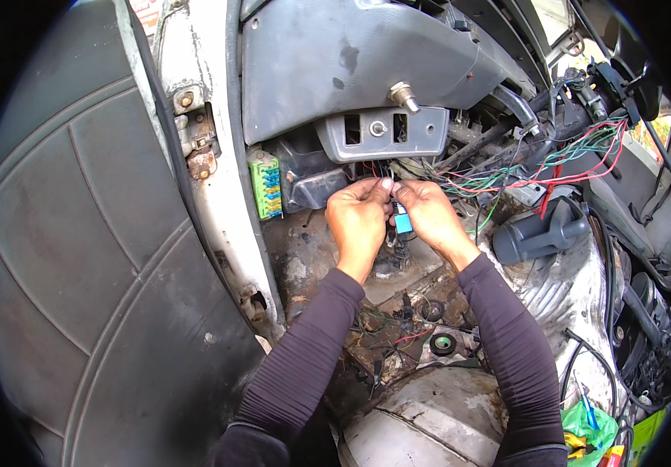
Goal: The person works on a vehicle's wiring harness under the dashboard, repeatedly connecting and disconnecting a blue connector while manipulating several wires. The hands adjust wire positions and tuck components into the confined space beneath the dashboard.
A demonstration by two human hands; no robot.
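My left hand (357, 218) and my right hand (429, 214) meet below the grey switch panel (383, 152), both closed with fingertips pinched around a thin pale wire (390, 174). A small blue relay-like part (403, 222) hangs just under the fingertips, partly hidden by my right hand. A green fuse block (265, 187) is left of my hands, and a tangle of green, red and black wires (538, 176) spreads to the right of them.
A grey padded panel (79, 233) and white door pillar (219, 218) line the left. A dark plastic housing (538, 237) sits right. Black tape (442, 344) and loose wires lie on the dirty floor; a green bag (588, 424) with tools lies lower right.
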